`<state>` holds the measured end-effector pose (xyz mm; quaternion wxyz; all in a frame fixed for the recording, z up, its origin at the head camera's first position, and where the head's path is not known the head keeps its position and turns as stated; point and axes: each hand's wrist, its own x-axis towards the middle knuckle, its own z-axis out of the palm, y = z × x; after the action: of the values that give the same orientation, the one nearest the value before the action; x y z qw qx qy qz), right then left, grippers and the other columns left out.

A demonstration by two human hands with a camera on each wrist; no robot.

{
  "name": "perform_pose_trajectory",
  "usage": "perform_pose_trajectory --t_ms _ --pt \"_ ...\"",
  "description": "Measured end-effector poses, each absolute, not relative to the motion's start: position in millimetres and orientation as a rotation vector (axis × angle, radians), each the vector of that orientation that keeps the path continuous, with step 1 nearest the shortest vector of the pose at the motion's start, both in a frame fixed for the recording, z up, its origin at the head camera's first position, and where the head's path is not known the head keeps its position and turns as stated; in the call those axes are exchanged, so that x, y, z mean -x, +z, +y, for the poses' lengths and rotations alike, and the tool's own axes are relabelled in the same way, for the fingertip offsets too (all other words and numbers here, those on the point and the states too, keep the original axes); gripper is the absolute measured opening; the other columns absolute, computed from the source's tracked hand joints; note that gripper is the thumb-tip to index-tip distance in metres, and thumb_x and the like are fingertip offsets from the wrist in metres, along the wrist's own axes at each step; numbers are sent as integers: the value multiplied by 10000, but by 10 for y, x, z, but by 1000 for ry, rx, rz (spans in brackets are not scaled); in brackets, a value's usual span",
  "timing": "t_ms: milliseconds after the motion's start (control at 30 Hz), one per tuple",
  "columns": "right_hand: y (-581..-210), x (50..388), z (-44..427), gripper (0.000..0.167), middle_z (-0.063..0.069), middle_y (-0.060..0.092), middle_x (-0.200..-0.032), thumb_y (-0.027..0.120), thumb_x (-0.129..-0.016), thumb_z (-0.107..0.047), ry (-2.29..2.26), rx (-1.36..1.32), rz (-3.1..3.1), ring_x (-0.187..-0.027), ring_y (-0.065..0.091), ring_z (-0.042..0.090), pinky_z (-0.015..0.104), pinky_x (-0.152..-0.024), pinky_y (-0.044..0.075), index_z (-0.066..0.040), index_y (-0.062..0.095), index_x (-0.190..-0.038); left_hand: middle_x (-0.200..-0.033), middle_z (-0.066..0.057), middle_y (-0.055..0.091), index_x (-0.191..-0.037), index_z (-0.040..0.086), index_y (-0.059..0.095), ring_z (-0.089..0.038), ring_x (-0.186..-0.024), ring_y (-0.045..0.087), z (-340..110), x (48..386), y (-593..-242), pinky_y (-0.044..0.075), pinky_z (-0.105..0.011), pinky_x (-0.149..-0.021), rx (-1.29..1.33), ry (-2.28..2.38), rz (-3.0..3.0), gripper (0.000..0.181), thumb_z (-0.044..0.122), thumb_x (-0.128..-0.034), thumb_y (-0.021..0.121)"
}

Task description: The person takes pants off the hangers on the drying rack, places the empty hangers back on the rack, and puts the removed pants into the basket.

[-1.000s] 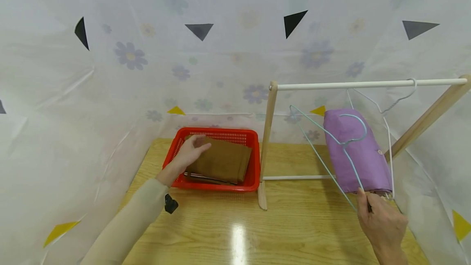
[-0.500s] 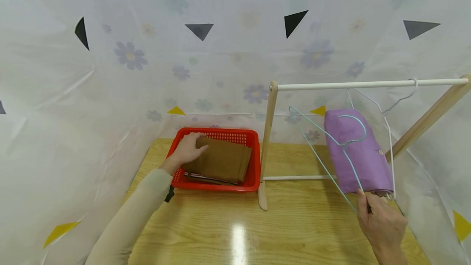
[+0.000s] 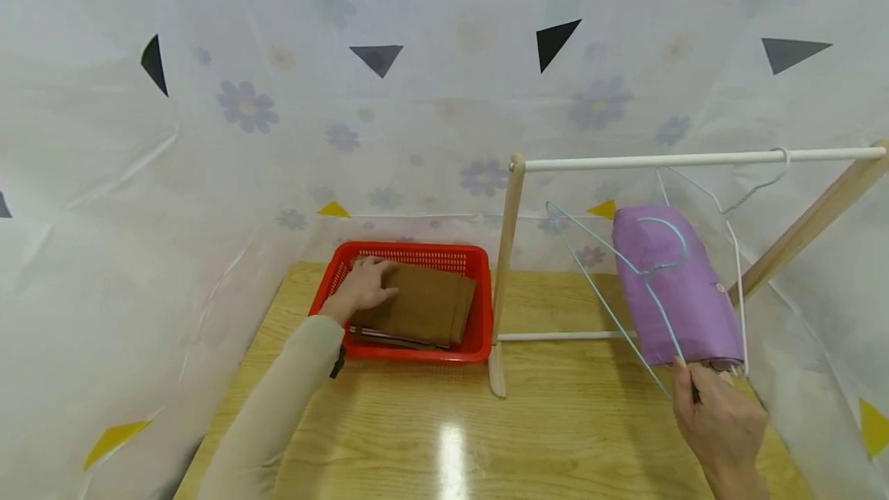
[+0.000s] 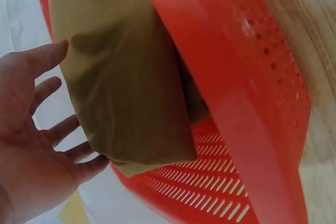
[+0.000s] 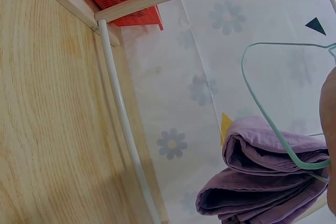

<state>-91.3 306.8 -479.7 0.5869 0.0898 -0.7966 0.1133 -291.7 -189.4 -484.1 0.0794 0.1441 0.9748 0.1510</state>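
A folded brown cloth garment [image 3: 427, 303] lies in the red plastic basket [image 3: 417, 356]. My left hand [image 3: 363, 286] is at the garment's left side, fingers spread. In the left wrist view, the thumb of that hand [image 4: 26, 135] touches the brown cloth [image 4: 126, 77] and the other fingers reach along its edge. My right hand [image 3: 722, 415] grips a light teal wire hanger [image 3: 663, 313] by its lower corner, hook upward. Behind it, a folded purple garment [image 3: 698, 311] with a button hangs over a white hanger [image 3: 739, 292].
A rack with wooden legs [image 3: 508, 245] and a white top rod [image 3: 625, 161] stands on the right of the wooden table [image 3: 389, 438]. The white hanger's hook sits on that rod. A lower white bar [image 3: 562, 336] joins the legs. Pale floral sheeting [image 3: 444, 130] surrounds the table.
My left hand has moved slightly right, further over the brown garment in the basket, with the forearm following. The right hand and the teal hanger have barely moved.
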Motion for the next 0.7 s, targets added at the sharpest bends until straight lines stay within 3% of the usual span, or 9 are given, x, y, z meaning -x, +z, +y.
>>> perform_pose_trajectory --t_ms 167,367,700 --pt "-4790 900 3060 645 19 265 -433 482 -1095 -411 274 -205 -1855 -344 201 199 319 -374 68 -90 348 -551 -1617 -302 371 -1569 166 497 -569 -1465 388 -1843 2907 -4877 459 -680 -1122 -369 389 2898 635 339 -996 709" --pt "-4797 896 3065 648 30 266 -434 482 -1096 -419 274 -200 -1851 -334 224 259 344 -374 74 -91 343 -555 -1602 -332 368 -1578 168 482 -617 -1477 349 -1831 2879 -4974 421 -696 -1154 -312 416 2788 680 335 -975 750" --pt "-4815 891 3092 647 14 266 -431 475 -1099 -422 262 -202 -1866 -341 206 209 308 -370 65 -98 344 -554 -1636 -343 326 -1578 156 480 -592 -1493 357 -1804 2862 -5061 402 -693 -1171 -280 444 2730 716 310 -950 786"
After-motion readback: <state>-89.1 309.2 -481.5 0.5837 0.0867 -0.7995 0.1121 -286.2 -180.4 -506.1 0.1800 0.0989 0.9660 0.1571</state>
